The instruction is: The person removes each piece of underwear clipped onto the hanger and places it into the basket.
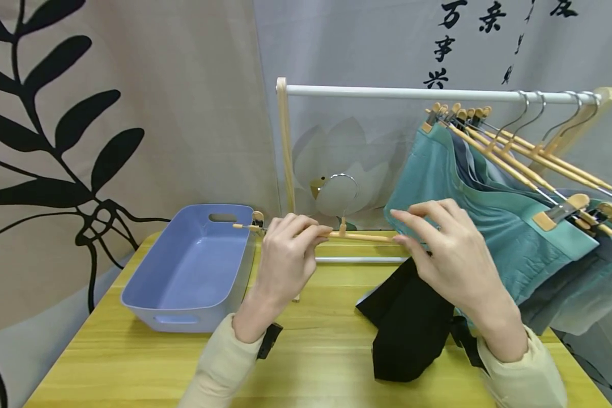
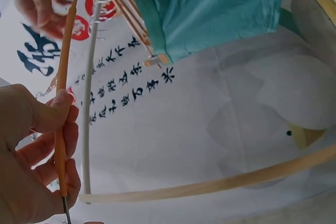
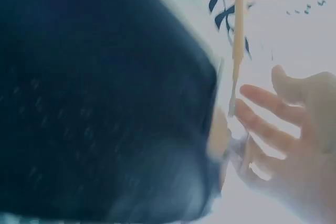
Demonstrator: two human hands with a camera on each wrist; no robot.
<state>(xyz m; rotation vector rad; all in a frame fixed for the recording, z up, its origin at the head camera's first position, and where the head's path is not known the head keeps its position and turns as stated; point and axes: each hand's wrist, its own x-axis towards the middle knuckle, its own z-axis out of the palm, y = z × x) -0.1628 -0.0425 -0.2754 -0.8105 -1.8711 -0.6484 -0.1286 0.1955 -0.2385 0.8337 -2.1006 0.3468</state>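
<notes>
My left hand [image 1: 292, 249] grips the wooden bar of a clip hanger [image 1: 364, 237]; in the left wrist view the thumb [image 2: 55, 111] presses the bar [image 2: 64, 61] against the curled fingers. At the hanger's right end is my right hand [image 1: 451, 260], thumb and fingers apart. The right wrist view shows those fingers [image 3: 270, 121] spread beside a pale clip [image 3: 218, 135] at the edge of a dark garment [image 3: 105, 98]. Below the right hand the black garment [image 1: 413, 328] hangs over the table, folded. A small clip [image 1: 257, 219] sits at the hanger's left end.
A blue plastic basket [image 1: 188, 266] stands on the left of the wooden table [image 1: 316, 362]. Behind the hands rises a rack with a white rail [image 1: 387, 92]. Teal shorts [image 1: 469, 187] and other garments hang on its right side. A printed curtain [image 1: 199, 85] covers the back.
</notes>
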